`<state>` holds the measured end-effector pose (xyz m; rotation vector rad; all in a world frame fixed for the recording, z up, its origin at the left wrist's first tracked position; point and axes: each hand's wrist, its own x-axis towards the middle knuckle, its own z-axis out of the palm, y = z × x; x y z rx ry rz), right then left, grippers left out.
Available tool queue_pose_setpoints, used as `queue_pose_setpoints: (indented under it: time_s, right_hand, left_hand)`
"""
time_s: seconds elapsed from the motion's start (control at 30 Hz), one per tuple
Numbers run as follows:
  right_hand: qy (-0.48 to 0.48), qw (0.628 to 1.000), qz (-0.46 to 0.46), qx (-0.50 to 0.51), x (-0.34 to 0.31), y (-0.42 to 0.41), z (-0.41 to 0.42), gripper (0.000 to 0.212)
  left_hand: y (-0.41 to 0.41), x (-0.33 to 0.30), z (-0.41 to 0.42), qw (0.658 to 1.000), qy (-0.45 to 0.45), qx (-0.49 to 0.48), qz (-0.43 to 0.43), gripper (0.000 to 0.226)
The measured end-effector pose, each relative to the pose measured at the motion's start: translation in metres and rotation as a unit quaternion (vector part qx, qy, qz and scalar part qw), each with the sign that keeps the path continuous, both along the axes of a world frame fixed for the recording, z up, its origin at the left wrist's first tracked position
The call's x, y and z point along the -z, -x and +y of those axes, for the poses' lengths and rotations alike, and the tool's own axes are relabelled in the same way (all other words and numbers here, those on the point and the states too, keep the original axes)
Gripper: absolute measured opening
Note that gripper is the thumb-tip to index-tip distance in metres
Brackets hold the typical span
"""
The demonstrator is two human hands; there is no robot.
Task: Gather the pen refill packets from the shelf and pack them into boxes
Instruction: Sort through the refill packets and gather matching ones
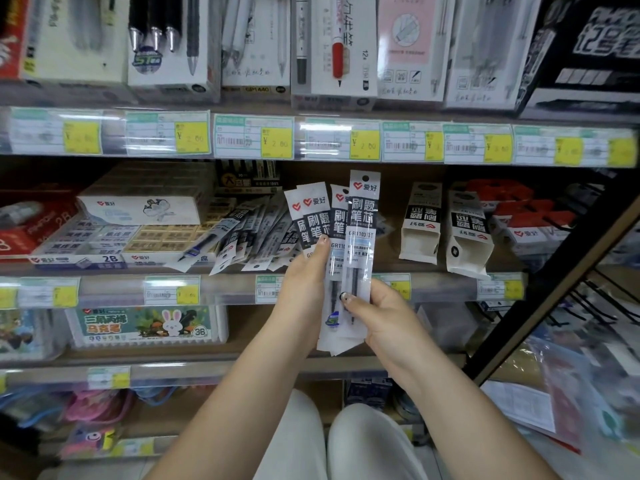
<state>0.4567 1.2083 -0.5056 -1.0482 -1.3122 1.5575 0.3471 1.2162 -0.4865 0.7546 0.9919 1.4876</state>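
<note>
I hold a fan of several pen refill packets (358,237), clear sleeves with black-and-white labels, upright in front of the middle shelf. My left hand (306,289) grips the fan from the left, thumb across the fronts. My right hand (381,320) pinches the lower part of the frontmost packet from the right. More refill packets (249,233) lie in a loose pile on the shelf just left of my hands. Two open white-and-black boxes (420,223) stand upside down on the same shelf to the right.
Eraser and pencil lead boxes (138,216) fill the shelf's left part. Red-topped packs (526,216) lie at the far right beside a black diagonal rack bar (554,278). Pen boxes line the shelf above. A marker set (149,327) sits below. My knees are under my arms.
</note>
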Motion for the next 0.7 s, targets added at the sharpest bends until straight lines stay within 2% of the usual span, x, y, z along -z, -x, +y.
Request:
queue_pose_setpoints:
  time_s: [0.1, 0.3, 0.5, 0.7]
  right_hand:
    - [-0.009, 1.000, -0.011, 0.004, -0.0004, 0.0025, -0.0010, 0.029]
    - [-0.024, 0.999, -0.027, 0.008, -0.0015, 0.0034, -0.0022, 0.028]
    - [-0.005, 1.000, -0.019, 0.019, -0.0023, 0.0021, -0.0003, 0.028]
    - [0.009, 1.000, -0.008, 0.020, -0.0023, 0.0024, 0.0002, 0.026]
  left_hand:
    - [-0.0026, 0.0006, -0.0012, 0.999, -0.015, -0.026, 0.020, 0.020]
    - [-0.0046, 0.0017, -0.0030, 0.999, -0.017, -0.047, 0.005, 0.015]
    - [-0.0051, -0.0009, -0.0034, 0.998, 0.020, -0.019, -0.050, 0.029]
    - [-0.0064, -0.0028, -0.0032, 0.999, -0.005, -0.030, 0.013, 0.026]
